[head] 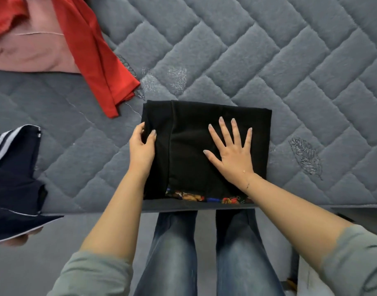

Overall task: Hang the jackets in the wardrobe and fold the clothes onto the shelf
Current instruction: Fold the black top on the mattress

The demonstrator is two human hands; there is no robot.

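Trouble if that left hand (143, 146) pinching the folded black cloth garment (204, 150) tugs its left edge while the flat, spread right hand (233, 155) lifts: layers slide apart on the grey quilted bed (290, 71).

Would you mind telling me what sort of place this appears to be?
Probably a bedroom: a grey quilted mattress serves as the work surface, with a folded black garment, a red top and a navy white-striped garment on it.

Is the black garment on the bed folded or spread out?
Folded. The black garment forms a compact rectangle with a layered edge; the left hand grips its left side and the right hand presses flat on top.
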